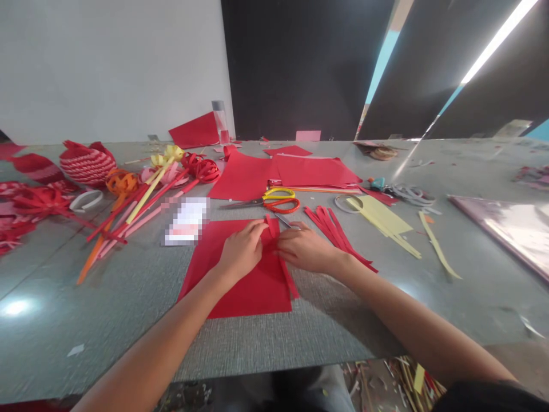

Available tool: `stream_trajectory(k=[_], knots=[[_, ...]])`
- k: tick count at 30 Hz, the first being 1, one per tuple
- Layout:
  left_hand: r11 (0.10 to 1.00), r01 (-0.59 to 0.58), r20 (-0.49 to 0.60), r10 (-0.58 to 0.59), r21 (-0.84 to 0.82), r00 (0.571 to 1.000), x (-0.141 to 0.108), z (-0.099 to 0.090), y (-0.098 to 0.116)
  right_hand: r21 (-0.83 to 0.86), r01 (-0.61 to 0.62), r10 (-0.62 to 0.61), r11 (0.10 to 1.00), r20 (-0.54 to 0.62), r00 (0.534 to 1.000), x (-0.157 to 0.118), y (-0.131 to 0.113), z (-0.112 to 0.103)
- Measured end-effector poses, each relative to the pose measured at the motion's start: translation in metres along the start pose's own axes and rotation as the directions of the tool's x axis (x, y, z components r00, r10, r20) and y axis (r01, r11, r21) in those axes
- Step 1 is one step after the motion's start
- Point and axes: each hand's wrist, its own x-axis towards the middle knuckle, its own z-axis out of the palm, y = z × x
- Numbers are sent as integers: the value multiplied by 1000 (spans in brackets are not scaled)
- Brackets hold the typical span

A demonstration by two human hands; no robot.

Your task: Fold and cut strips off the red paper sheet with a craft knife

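A red sheet [253, 292] lies flat on the grey table near its front edge. A narrow red strip [289, 280] runs along the sheet's right side. At the strip's upper end is my left hand [244, 249], its fingers pressed together on the strip. My right hand [306, 247] has its fingers closed at the strip's right side, a little lower; its fingertips are partly hidden. Just beyond my hands lie scissors [281, 200] with yellow and red handles. Several loose red strips [337, 232] rest to the right of my right hand.
Paper flowers on stems [146, 200] and a woven red piece [88, 164] lie at the left. More red sheets [249, 174] are behind the scissors. Yellow paper [384, 214], a tape ring [348, 204] and a clear-wrapped pack [510, 226] lie on the right.
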Motion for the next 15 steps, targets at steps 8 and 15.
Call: stream_trajectory(k=[8, 15], knots=[[994, -37, 1, 37, 105, 999, -3, 3, 4, -10, -6, 6, 1000, 59, 998, -41, -25, -11], [979, -93, 26, 90, 180, 996, -2, 5, 7, -25, -81, 80, 996, -14, 997, -111, -45, -17]])
